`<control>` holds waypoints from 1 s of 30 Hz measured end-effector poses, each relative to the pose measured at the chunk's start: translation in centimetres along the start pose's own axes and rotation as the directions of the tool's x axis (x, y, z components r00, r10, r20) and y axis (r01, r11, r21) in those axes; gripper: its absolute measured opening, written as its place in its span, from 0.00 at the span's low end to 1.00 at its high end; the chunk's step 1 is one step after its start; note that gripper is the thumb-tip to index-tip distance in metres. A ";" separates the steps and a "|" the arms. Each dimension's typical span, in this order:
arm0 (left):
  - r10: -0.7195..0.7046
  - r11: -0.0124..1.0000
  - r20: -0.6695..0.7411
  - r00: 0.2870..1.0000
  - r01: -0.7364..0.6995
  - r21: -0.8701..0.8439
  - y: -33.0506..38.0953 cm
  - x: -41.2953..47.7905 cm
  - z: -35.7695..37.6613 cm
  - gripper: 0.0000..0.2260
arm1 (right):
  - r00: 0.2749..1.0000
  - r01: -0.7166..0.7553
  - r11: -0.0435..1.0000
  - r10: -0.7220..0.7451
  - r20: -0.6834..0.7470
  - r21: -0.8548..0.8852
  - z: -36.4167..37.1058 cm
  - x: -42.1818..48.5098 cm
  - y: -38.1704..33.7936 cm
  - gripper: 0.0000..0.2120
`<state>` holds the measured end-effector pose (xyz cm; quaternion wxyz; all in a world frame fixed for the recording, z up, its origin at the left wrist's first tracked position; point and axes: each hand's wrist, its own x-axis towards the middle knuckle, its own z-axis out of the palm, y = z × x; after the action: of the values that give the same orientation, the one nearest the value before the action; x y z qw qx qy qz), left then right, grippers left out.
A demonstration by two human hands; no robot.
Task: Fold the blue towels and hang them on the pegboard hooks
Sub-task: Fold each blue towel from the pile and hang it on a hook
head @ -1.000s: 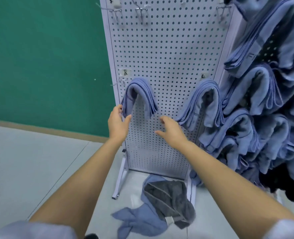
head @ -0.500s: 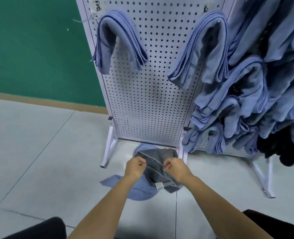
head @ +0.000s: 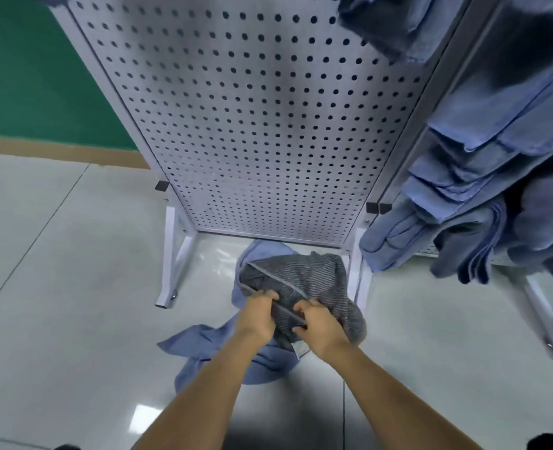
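Note:
A crumpled grey striped towel (head: pixel 314 280) lies on the floor at the foot of the white pegboard (head: pixel 252 125). My left hand (head: pixel 258 315) and my right hand (head: pixel 317 323) both grip its near edge, fingers curled into the cloth. Under it a blue towel (head: pixel 210 342) spreads flat on the tiles toward the left. Folded blue towels (head: pixel 482 177) hang in a thick bunch on the pegboard at the right. Another hung towel (head: pixel 385 24) shows blurred at the top.
The pegboard stands on white metal legs (head: pixel 174 254) with feet on the glossy tiled floor (head: pixel 57 271). A second stand's leg (head: pixel 547 316) sits at the right. A green wall (head: pixel 25 76) with a tan skirting runs behind at the left.
My hands dropped from the hung towels on the pegboard down to the floor pile and took hold of the grey towel. The view has tilted down and moved closer.

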<state>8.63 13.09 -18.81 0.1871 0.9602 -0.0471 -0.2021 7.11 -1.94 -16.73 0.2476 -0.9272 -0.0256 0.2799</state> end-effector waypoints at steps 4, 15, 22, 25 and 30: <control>-0.039 0.996 -0.009 0.999 0.040 0.078 -1.2 -0.5 1.1 0.03 | 0.999 -0.024 0.997 0.026 0.027 -0.072 0.6 0.4 0.5 0.13; 0.036 0.998 -0.112 0.993 -0.029 0.064 2.5 -4.4 -8.6 0.08 | 0.970 0.107 0.983 -0.071 -0.231 0.148 -8.3 -3.8 -4.0 0.06; 0.047 0.868 -0.292 0.955 -0.183 -0.461 7.1 -10.8 -18.5 0.10 | 0.824 0.347 0.915 -0.194 -0.533 0.205 -19.1 -12.2 -10.8 0.05; 0.140 0.805 -0.257 0.956 -0.261 -0.533 9.7 -14.2 -22.2 0.10 | 0.734 0.427 0.888 -0.229 -0.640 0.172 -23.5 -16.4 -13.2 0.10; 0.150 0.825 -0.153 0.977 -0.209 -0.525 12.5 -18.3 -26.1 0.08 | 0.624 0.517 0.849 -0.292 -0.725 0.103 -28.2 -21.8 -16.6 0.08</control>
<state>2.32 13.44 14.89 0.4692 0.8695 -0.0690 -0.1380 5.23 -4.02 22.44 0.4348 -0.8830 -0.0998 -0.1463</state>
